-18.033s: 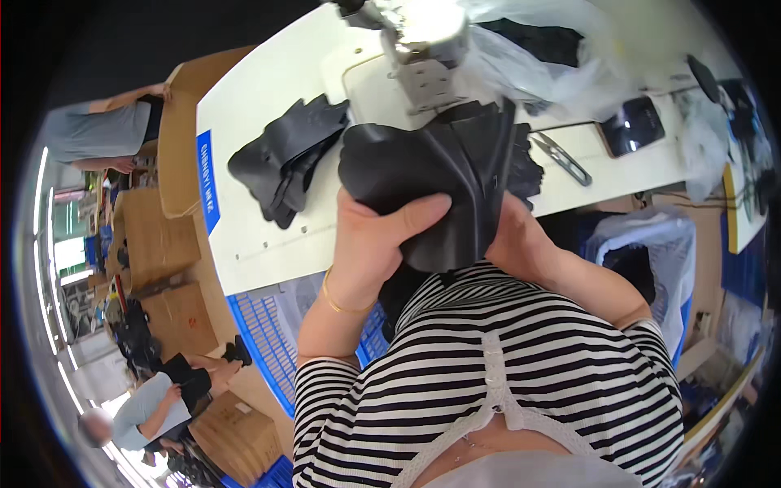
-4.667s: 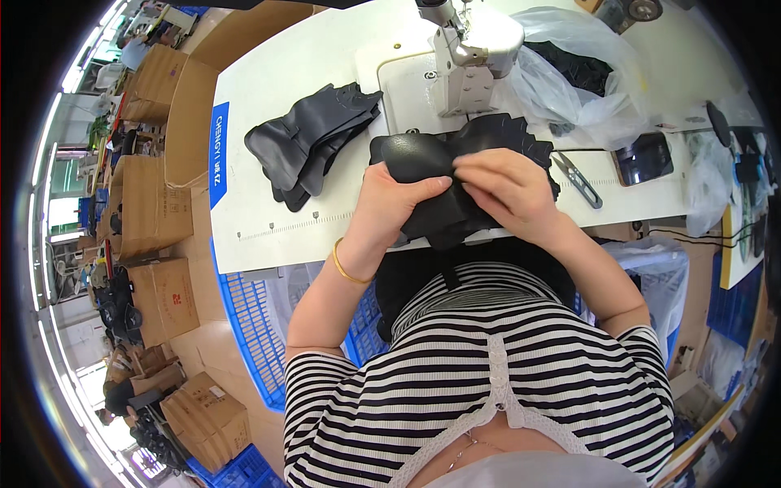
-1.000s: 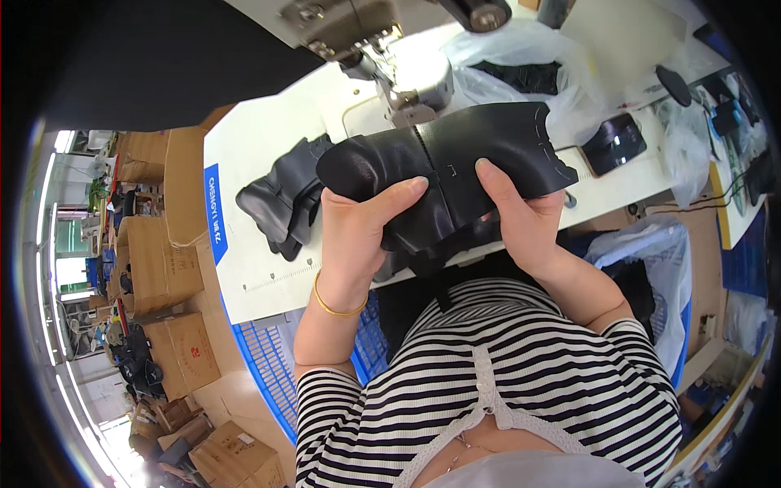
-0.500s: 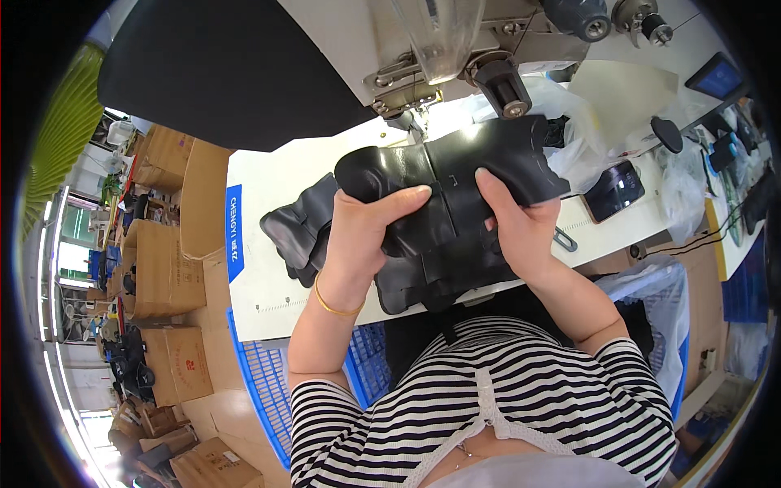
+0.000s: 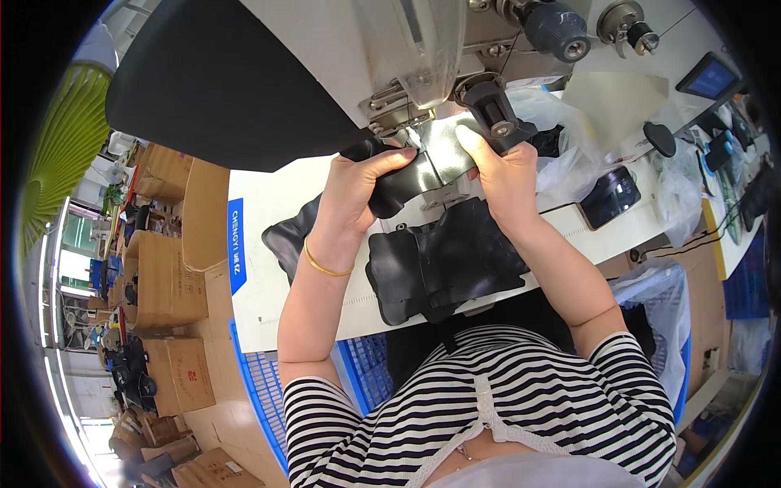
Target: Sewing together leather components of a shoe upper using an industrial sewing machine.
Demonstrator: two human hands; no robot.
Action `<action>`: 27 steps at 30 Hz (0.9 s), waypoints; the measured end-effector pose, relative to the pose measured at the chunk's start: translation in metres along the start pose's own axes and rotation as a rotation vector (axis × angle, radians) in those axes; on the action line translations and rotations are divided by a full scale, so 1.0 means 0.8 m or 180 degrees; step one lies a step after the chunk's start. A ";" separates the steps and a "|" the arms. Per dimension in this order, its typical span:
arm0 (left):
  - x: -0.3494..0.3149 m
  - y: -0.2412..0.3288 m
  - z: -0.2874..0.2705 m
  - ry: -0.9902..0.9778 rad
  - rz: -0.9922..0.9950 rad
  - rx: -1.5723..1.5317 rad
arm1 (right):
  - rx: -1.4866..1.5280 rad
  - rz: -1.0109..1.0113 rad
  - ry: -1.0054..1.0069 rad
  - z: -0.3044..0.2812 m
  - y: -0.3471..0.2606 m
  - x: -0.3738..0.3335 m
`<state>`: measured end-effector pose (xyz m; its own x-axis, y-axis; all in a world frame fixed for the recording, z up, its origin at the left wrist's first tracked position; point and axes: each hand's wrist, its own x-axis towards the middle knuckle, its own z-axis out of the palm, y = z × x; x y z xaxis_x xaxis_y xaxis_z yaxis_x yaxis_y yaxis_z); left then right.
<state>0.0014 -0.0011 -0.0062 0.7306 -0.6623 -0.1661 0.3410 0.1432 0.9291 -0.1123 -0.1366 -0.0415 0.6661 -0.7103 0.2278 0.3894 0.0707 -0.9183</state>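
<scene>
A glossy black leather-like piece with a seam down its middle is stretched between my two hands, its far edge by the needle area of a sewing machine. My left hand grips its left side, thumb on top. On the right side my right hand pinches it, thumb on top and fingers mostly hidden beneath. Light glares off the part under the machine head. Nearer to me, a second black stitched piece lies on the white table. More black material lies left of it, partly behind my left forearm.
A dark phone and clear plastic bags lie right of the machine, with a small screen beyond. Below the table edge stands a blue basket. Cardboard boxes line the floor at left, below a green fan.
Both hands have carried the held black piece away from me, up to the machine's needle area. More of the black piece lying on the table now shows.
</scene>
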 end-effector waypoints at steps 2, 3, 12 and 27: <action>0.002 0.003 0.002 0.0031 -0.0030 0.0102 | 0.0006 -0.0033 0.0065 0.004 -0.002 0.003; 0.002 0.004 0.003 0.0027 -0.0035 0.0107 | 0.0010 -0.0061 0.0124 0.005 -0.002 0.004; 0.006 0.003 -0.001 0.0043 0.0148 0.0267 | -0.0007 -0.0042 0.0108 0.001 0.001 0.005; -0.001 0.006 0.004 0.0075 0.0104 0.0298 | 0.0019 -0.0073 -0.0006 0.000 0.001 0.004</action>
<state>0.0004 -0.0023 -0.0006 0.7546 -0.6407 -0.1419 0.2609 0.0944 0.9607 -0.1098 -0.1386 -0.0418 0.6580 -0.7105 0.2494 0.4086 0.0587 -0.9108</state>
